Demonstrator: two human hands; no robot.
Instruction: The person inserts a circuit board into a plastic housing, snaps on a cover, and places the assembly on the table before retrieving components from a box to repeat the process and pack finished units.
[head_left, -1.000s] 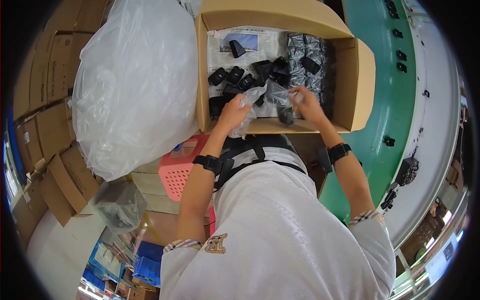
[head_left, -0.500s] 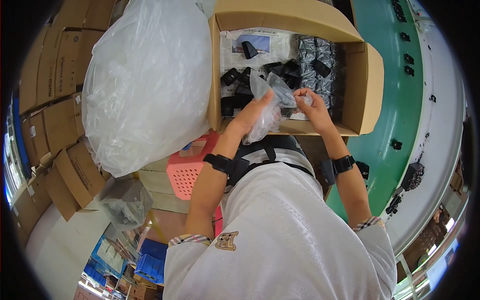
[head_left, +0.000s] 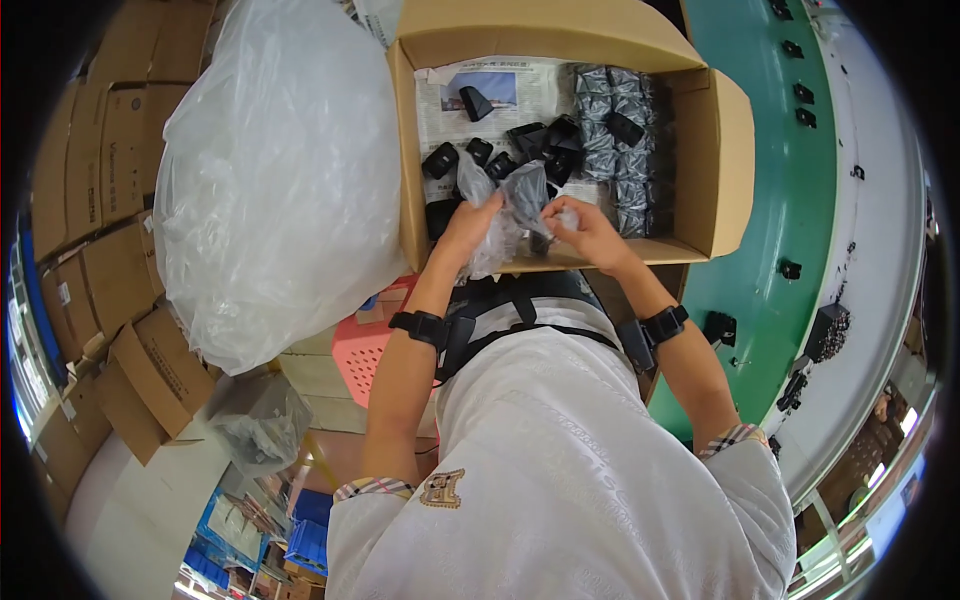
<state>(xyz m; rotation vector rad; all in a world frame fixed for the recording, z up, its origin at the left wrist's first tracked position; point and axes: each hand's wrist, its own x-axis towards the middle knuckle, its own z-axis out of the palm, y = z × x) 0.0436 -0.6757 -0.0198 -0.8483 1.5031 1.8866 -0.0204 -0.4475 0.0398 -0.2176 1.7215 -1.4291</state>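
Over the near side of an open cardboard carton (head_left: 405, 170), both my hands handle thin clear plastic. My left hand (head_left: 466, 232) is closed round crumpled clear plastic bags (head_left: 490, 252), which hang below its fingers. With thumb and fingertips my right hand (head_left: 588, 236) pinches the edge of a clear plastic bag (head_left: 526, 190) that stretches between the hands. That bag looks greyish; whether a part is inside I cannot tell. Beyond the hands, loose black plastic parts (head_left: 440, 160) lie on newspaper (head_left: 445, 112). Plastic-wrapped dark parts (head_left: 596, 120) stand in rows at the carton's right, with one black part (head_left: 625, 129) on top.
A huge translucent plastic sack (head_left: 280, 180) bulges against the carton's left side. Right of it runs a green table (head_left: 770, 200) with scattered black parts. A pink stool (head_left: 362, 355) stands below the sack, and stacked cardboard boxes (head_left: 100, 160) fill the far left.
The whole view has shifted, so the carton sits further left in it. Both hands have moved slightly left and toward me, still holding the plastic.
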